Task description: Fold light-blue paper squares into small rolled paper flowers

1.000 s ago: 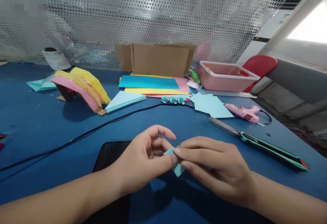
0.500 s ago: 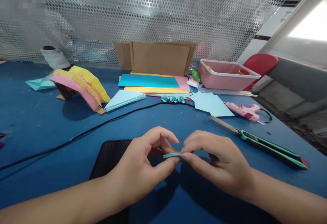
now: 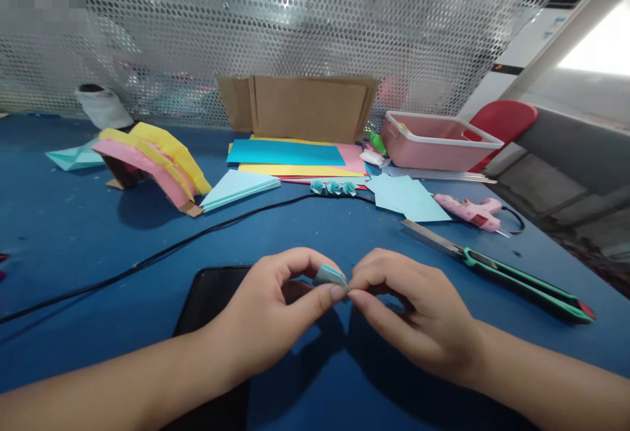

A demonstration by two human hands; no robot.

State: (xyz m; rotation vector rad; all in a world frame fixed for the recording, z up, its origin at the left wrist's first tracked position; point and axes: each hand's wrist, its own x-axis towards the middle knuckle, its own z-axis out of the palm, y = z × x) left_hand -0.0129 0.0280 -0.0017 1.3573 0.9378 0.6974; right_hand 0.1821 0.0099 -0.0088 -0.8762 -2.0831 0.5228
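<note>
Between my hands is a small piece of folded light-blue paper [image 3: 329, 275], raised above the blue table. The thumb and fingers of my left hand [image 3: 290, 306] are closed on its left side. With thumb and forefinger my right hand [image 3: 408, 306] pinches its right end. Part of the paper is covered by my fingertips. Under my left forearm lies a black flat tablet-like slab [image 3: 211, 300]. Beyond my hands, three small light-blue paper flowers [image 3: 333, 187] sit in a row beside a black cord [image 3: 216, 226].
A utility knife [image 3: 522, 280] with its blade out lies right of my hands, near a pink glue gun [image 3: 472, 211]. Light-blue paper sheets [image 3: 411, 198], folded paper triangles [image 3: 241, 189], a pink-and-yellow paper arch [image 3: 152, 155], cardboard [image 3: 310, 108] and a pink basket [image 3: 438, 150] stand farther back.
The folded paper has turned from lying flat to standing tilted up against my left fingers, showing its broader face. Both hands stay in nearly the same place.
</note>
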